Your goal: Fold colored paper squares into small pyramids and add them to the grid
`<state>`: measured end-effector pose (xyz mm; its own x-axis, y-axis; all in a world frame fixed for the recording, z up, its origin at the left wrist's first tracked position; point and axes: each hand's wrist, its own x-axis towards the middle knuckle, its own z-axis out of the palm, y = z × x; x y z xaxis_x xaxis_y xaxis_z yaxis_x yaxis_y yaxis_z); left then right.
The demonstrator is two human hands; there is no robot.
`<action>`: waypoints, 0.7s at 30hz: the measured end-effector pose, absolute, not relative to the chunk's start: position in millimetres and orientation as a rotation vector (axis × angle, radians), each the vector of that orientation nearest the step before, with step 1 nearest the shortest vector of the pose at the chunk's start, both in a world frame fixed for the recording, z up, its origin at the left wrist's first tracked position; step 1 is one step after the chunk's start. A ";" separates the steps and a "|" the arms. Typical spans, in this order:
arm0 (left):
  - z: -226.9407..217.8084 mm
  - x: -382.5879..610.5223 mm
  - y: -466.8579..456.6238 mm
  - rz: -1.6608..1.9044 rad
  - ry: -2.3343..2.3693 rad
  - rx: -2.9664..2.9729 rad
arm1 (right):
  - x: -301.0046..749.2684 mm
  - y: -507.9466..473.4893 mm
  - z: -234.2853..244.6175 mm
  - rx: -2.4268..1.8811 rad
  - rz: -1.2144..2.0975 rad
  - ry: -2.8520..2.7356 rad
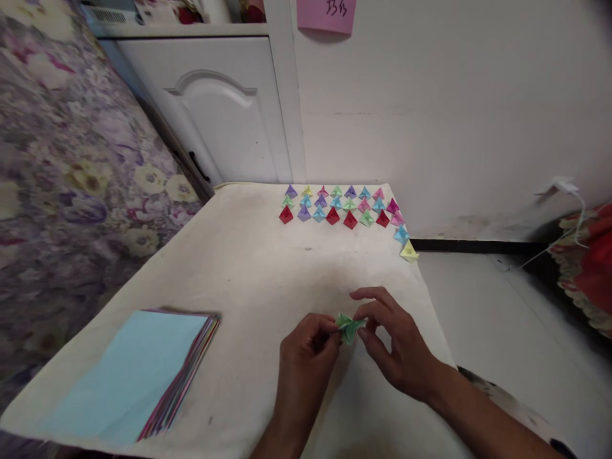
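Note:
Between my two hands, above the near part of the table, is a small green folded paper piece (349, 327) with several pointed flaps. The thumb and fingers of my left hand (308, 354) pinch its left side. My right hand (399, 341) pinches the flap on the right between thumb and index finger, its other fingers partly raised. At the far edge of the table, several folded paper pieces (333, 216) in red, purple, blue, green, pink and yellow stand in rows. A yellow one (409, 252) sits nearest me along the right edge.
A stack of coloured paper (138, 363), light blue on top, lies at the left on the cream-covered table (248, 274). Behind are a white cabinet (215, 102) and a wall with a pink note (326, 16). A floral curtain (71, 191) hangs at the left.

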<state>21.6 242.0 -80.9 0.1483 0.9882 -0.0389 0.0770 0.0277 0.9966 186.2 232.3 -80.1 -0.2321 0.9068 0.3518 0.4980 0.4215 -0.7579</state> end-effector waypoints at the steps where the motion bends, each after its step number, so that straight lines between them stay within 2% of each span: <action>1: -81.3 21.6 241.6 1.042 1.182 1.328 | 183.8 232.0 -80.6 -1.199 0.660 -1.863; 21: -83.8 23.4 239.9 1.047 1.211 1.367 | 187.7 235.5 -86.6 -1.178 0.610 -1.929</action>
